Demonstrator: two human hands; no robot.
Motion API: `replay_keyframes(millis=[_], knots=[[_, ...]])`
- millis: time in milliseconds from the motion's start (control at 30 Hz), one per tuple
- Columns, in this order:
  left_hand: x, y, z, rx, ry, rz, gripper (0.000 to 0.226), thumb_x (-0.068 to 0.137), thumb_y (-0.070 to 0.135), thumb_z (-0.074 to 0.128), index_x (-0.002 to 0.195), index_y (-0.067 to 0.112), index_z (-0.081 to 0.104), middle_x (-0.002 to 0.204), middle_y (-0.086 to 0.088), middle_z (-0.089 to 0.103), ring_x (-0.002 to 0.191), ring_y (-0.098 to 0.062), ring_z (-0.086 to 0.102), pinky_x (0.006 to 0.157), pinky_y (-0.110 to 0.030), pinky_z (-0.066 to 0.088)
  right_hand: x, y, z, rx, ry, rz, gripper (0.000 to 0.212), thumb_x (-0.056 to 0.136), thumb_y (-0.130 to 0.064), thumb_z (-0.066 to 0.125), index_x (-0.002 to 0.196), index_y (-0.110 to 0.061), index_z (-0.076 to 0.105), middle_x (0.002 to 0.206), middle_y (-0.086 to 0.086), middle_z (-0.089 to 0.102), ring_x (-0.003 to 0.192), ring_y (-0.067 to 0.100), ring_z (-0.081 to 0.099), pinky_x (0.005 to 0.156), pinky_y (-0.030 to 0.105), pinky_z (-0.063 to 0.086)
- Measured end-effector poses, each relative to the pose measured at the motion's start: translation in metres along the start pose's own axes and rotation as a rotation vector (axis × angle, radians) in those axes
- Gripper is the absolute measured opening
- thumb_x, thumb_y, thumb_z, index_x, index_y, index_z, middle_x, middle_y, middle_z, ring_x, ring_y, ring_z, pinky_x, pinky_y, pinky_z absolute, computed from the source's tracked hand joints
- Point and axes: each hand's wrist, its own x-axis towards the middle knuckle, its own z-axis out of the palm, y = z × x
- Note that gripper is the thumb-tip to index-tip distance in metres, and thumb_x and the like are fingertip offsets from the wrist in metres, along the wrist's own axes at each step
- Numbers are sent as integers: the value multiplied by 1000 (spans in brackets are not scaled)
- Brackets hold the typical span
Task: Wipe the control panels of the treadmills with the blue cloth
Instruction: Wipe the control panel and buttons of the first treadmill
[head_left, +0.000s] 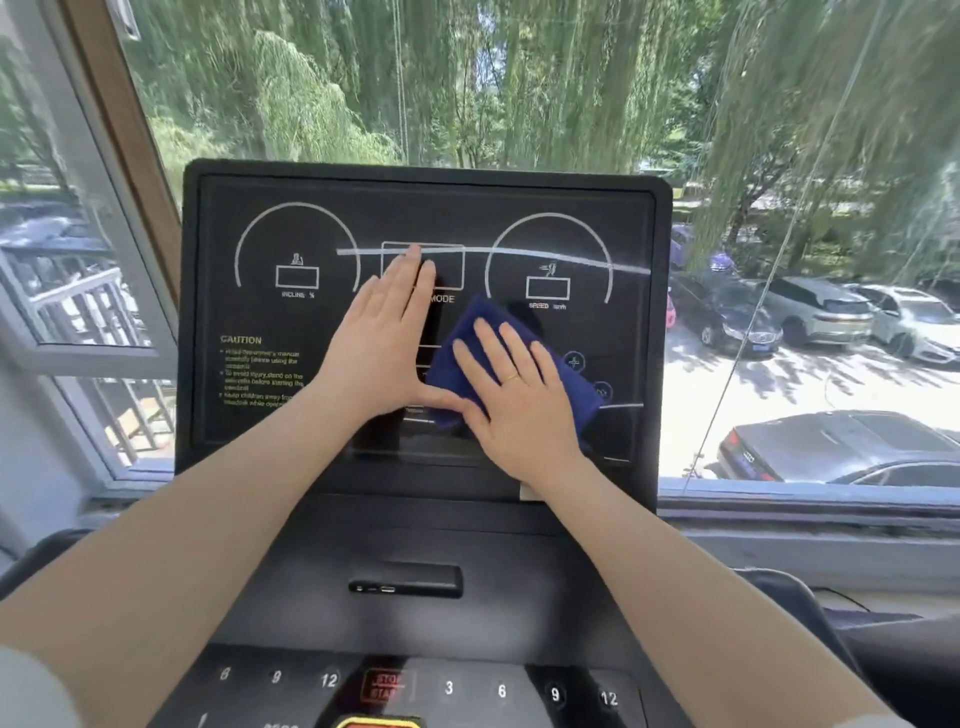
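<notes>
Nearest, at the bottom edge, sits the lower keypad (467, 688) with its numbered speed and incline buttons and a red stop/start key, not yet touched by either hand. Just beyond it a small dark slot (406, 580) is set into the sloping console. Both bare forearms reach over these parts to the upright control panel (249, 249), which stands tilted toward the person.

On that panel the right hand (514, 395) lies flat, fingers straight and spread, pressing the folded blue cloth (485, 325) against the glossy face at its lower middle, below the speed dial marking. An open palm probably spreads pressure across the fold so it wipes a broad strip. A ring shows on one finger.

Beside it the left hand (387, 338) rests flat on the bare panel, fingers straight and together, thumb tip touching the cloth's edge; this likely steadies the screen against the push.

Behind the panel a window (779, 130) shows willow trees and parked cars (815, 312).
</notes>
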Motion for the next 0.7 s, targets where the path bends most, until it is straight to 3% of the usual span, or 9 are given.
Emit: replay_keyframes(millis=[100,267,367,567,700], knots=[[3,-3,0,45,-21,-3,140,50,80,60,146,4,-5,155,-16,-12,143,-29,-6,115,-39,-1,16,33,-12,7,52,33,57,90,-42,35,141,-18,40,150,8,33,137,29,31,110,41,14],[11,-5,-4,115,-7,-5,138,55,80,57,144,3,-15,153,-16,-18,143,-31,-11,114,-39,-6,58,79,-38,33,131,482,56,98,-36,31,150,-21,17,157,7,11,144,28,9,114,44,6],[15,-7,-3,116,7,-31,140,55,78,61,144,3,-15,154,-16,-17,143,-30,-10,113,-38,-7,76,57,-38,44,181,589,55,99,-33,33,150,-20,17,157,9,9,144,29,8,114,45,5],[18,-11,5,113,7,-70,142,54,80,59,143,1,-18,154,-17,-15,143,-29,-9,116,-40,-1,99,0,-24,-8,106,246,55,98,-35,34,149,-23,19,157,8,10,144,28,7,114,41,0],[19,-13,5,122,18,-71,143,51,81,58,144,-1,-13,155,-18,-10,143,-30,-5,115,-41,0,117,18,-36,-27,61,30,55,97,-39,37,148,-27,22,157,4,12,144,24,8,114,39,-1]])
